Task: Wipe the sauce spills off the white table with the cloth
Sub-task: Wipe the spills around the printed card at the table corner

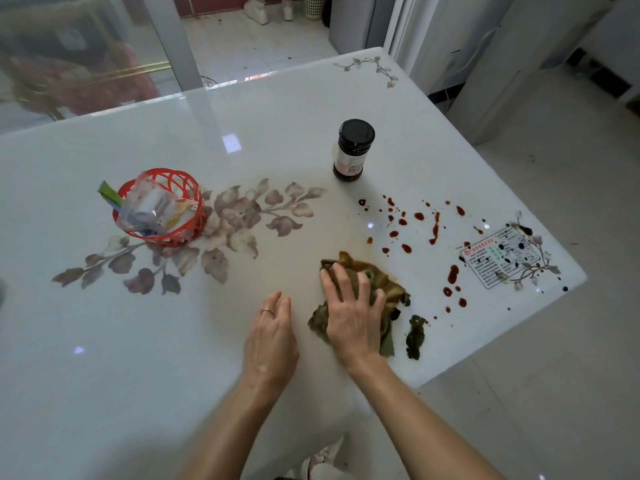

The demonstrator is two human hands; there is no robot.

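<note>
Pressing the cloth (pixel 356 263) flat to the white table (pixel 173 375) with the right hand (pixel 353 306), lower right of centre: palm down, fingers (pixel 363 284) straight and spread, gripping nothing. Likely done to spread the pressure and drag a wide patch of fabric over the surface. Resting the left hand (pixel 270 341) just beside it at lower centre, fingers loose and together, holding nothing; seems there to brace while leaning in.

Sits short of most of the sauce spills (pixel 435 225): red-brown drops and streaks scattered up and to the right of the cloth, running on toward a printed label (pixel 498 258) at the table's right corner. Probably early in the sweep, with nearly all the mess not yet wiped. Upright above the drops and apart from them, a dark lidded jar (pixel 354 150), the likely source. Well apart at centre left, a red basket (pixel 162 206) of packets.

Olive-brown, crumpled into folds, ragged at the edges, darkly stained; looks damp and loaded with sauce. Just to its lower right, a green-black scrap (pixel 415 336), apart from the main bundle; cannot tell whether torn cloth or smear.
</note>
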